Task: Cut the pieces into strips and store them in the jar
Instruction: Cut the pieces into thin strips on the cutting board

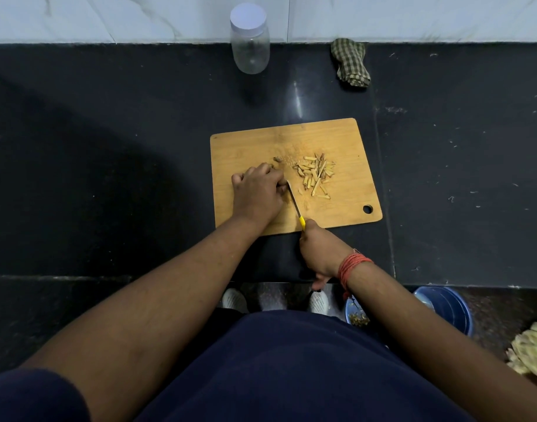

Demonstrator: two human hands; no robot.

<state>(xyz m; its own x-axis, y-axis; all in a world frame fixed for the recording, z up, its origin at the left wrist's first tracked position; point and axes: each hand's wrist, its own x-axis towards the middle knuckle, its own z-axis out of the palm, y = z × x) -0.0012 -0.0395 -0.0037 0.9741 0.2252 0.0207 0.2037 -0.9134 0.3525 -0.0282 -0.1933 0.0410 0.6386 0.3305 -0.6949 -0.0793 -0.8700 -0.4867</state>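
Nearest, right hand (319,251) grips the yellow-handled small knife (295,205). Left hand (259,193) curls over a hidden piece on the wooden cutting board (337,141), left of the pale cut strips (316,175).

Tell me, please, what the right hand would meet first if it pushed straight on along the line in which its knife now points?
Most likely the left hand: the knife in the right hand points up and slightly left, its tip right beside the left hand's fingers on the cutting board. The pile of strips lies right of that line.

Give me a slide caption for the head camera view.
Right hand slices with knife, left hand steadying; strips on board, jar closed.
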